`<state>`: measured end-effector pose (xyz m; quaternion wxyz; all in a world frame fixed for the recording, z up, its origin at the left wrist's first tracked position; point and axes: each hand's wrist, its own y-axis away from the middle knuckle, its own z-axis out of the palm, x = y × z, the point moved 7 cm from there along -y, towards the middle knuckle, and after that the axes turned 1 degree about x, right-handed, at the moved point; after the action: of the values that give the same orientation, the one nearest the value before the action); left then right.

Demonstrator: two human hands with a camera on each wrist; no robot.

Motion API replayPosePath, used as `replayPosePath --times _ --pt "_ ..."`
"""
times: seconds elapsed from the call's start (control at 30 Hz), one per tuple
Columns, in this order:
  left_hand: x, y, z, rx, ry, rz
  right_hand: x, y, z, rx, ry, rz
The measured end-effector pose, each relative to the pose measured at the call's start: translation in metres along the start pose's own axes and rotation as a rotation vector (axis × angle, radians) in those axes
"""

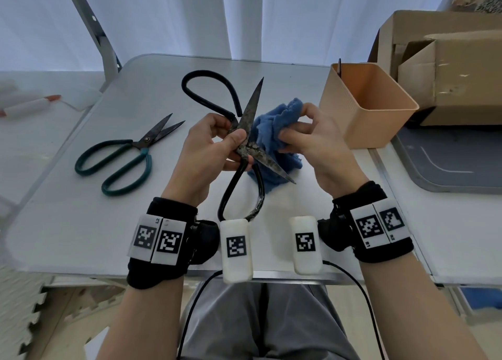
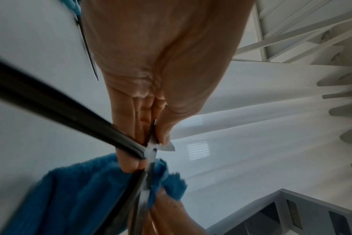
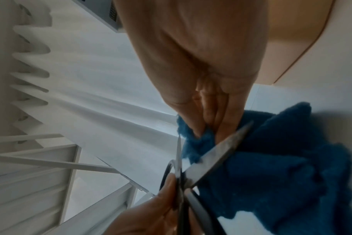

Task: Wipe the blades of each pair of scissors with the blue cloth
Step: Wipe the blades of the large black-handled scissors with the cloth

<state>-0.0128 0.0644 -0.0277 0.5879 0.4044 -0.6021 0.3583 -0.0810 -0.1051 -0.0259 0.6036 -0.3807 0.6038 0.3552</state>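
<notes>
My left hand point(image 1: 231, 139) grips large black-handled scissors point(image 1: 245, 147) at the pivot and holds them above the table with the rusty blades spread wide. One blade points up and away, the other down to the right. My right hand point(image 1: 296, 132) pinches a bunched blue cloth point(image 1: 271, 134) in the gap between the blades. In the right wrist view the lower blade point(image 3: 217, 159) lies across the cloth point(image 3: 281, 167), just under my fingers point(image 3: 211, 117). A second pair of scissors with green handles point(image 1: 127, 156) lies slightly open on the table at the left.
An orange plastic bin point(image 1: 366, 107) stands on the table's right edge with a dark handle tip point(image 1: 339, 66) sticking out of it. Cardboard boxes point(image 1: 448, 69) and a grey tray point(image 1: 448, 166) are further right. A white roller point(image 1: 30, 107) lies on the neighbouring surface at the left.
</notes>
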Motion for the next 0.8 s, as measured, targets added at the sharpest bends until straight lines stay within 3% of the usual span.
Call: replayPosePath --times 0.2,0.37,0.47,0.7,0.8 --pt "-0.002 -0.002 -0.002 0.029 0.004 -0.007 -0.001 0.005 0.017 -0.080 -0.015 -0.005" --pt "-0.006 -0.003 -0.006 0.062 0.040 -0.016 0.000 0.010 0.024 -0.185 -0.130 0.099" --pt "-0.006 -0.002 -0.006 0.069 0.046 -0.011 -0.002 0.010 0.020 -0.148 -0.162 0.126" --pt "-0.006 -0.001 -0.005 0.073 0.050 -0.010 0.005 0.006 0.016 -0.147 -0.031 0.110" --pt "-0.006 -0.001 -0.005 0.065 0.042 -0.002 0.002 0.009 0.021 -0.230 0.004 0.095"
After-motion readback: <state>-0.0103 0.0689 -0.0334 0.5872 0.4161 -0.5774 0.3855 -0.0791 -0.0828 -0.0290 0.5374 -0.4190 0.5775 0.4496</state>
